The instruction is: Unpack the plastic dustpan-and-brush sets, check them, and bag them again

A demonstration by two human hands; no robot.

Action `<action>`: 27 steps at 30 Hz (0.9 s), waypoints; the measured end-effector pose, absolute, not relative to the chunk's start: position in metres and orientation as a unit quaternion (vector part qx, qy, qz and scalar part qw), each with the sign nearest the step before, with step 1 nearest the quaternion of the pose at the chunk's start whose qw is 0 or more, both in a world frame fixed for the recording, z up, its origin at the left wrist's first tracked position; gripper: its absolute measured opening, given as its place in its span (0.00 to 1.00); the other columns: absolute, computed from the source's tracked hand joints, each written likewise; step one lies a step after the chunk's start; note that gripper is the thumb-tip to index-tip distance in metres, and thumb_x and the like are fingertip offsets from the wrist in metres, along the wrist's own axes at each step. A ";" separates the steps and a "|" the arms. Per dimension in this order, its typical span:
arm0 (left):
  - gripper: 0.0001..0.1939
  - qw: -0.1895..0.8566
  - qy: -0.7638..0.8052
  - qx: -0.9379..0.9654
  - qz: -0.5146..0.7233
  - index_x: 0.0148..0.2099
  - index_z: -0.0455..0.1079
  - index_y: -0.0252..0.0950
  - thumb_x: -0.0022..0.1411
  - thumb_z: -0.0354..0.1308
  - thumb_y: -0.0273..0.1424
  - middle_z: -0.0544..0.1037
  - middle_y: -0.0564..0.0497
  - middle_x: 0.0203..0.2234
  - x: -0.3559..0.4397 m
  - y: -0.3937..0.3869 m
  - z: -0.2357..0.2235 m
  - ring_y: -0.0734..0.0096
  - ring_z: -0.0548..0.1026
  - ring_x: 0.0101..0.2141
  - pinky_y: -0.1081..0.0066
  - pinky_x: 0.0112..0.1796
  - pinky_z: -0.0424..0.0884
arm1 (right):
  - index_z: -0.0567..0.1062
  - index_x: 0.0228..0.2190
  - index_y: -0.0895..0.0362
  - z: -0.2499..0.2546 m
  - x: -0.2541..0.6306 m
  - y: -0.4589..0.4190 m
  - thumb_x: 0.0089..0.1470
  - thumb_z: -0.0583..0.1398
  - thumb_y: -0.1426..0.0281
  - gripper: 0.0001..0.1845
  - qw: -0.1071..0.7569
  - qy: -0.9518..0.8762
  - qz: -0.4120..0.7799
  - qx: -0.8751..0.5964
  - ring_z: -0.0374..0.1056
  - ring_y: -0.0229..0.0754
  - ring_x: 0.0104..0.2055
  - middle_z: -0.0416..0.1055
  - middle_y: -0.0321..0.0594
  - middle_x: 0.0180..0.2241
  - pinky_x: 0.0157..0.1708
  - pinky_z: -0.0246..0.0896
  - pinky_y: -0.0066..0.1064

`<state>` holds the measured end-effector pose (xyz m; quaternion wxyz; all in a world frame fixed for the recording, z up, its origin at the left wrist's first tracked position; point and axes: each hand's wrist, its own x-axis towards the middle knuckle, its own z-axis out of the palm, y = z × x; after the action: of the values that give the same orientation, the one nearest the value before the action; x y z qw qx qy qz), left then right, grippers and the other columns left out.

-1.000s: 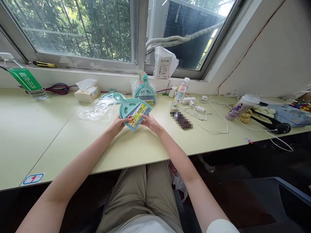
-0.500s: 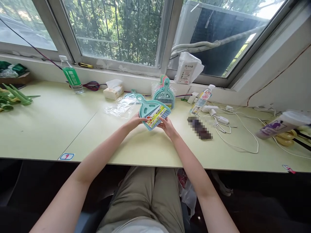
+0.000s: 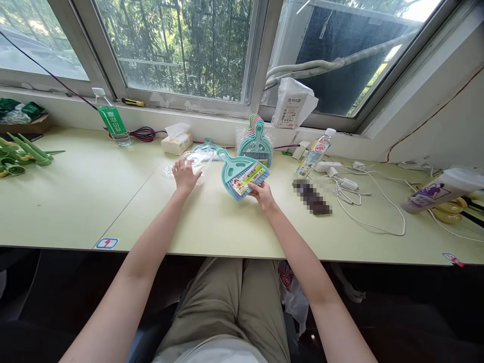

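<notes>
My right hand (image 3: 261, 195) grips the lower right edge of a teal dustpan and brush set (image 3: 244, 176), a small dustpan with a brush in it and a yellow label across the bristles. The set is tilted, its handle pointing up and to the left. My left hand (image 3: 185, 176) is away from it, fingers spread, over the near left part of a clear plastic bag (image 3: 202, 160); whether it touches the bag I cannot tell. Behind the bag lies another teal dustpan set (image 3: 207, 145). A wrapped stack of dustpan sets (image 3: 257, 143) leans by the wall.
A tissue pack (image 3: 177, 141) and a green-labelled bottle (image 3: 113, 121) stand at the back left. To the right are a drink bottle (image 3: 315, 154), a blurred dark object (image 3: 312, 197), white cables (image 3: 351, 194) and a tilted cup (image 3: 438, 191). Green plastic stems (image 3: 30, 151) lie far left.
My left hand has let go of the dustpan and brush set and moved left and up to the clear plastic bag. My right hand still holds the set, which has shifted slightly right.
</notes>
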<state>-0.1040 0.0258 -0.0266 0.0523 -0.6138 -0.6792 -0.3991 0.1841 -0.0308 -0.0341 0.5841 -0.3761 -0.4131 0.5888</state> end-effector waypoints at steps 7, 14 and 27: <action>0.21 -0.016 -0.683 -0.681 -0.264 0.47 0.74 0.35 0.58 0.46 0.16 0.77 0.40 0.44 -0.097 0.028 -0.034 0.53 0.74 0.46 0.60 0.47 0.68 | 0.73 0.38 0.58 -0.034 0.179 -0.036 0.48 0.66 0.75 0.13 0.530 -0.445 0.603 -0.396 0.77 0.42 0.34 0.79 0.42 0.38 0.33 0.77 0.32; 0.17 0.025 -0.600 -0.674 -0.430 0.45 0.72 0.34 0.61 0.44 0.21 0.78 0.42 0.41 -0.077 0.017 -0.025 0.59 0.76 0.41 0.63 0.44 0.69 | 0.73 0.36 0.60 -0.036 0.183 -0.029 0.48 0.65 0.80 0.11 0.501 -0.434 0.599 -0.449 0.77 0.40 0.30 0.79 0.41 0.35 0.27 0.76 0.28; 0.12 -0.015 -0.588 -0.582 -0.561 0.42 0.71 0.35 0.58 0.49 0.23 0.78 0.45 0.37 -0.092 0.028 -0.028 0.65 0.76 0.35 0.64 0.42 0.72 | 0.75 0.35 0.60 -0.026 0.185 -0.036 0.44 0.67 0.77 0.14 0.502 -0.450 0.611 -0.414 0.77 0.43 0.33 0.80 0.43 0.36 0.30 0.77 0.33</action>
<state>-0.0919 0.0280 -0.0278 -0.0146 -0.5822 -0.5881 -0.5611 0.1849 -0.0363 -0.0263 0.5021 -0.4143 -0.4500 0.6114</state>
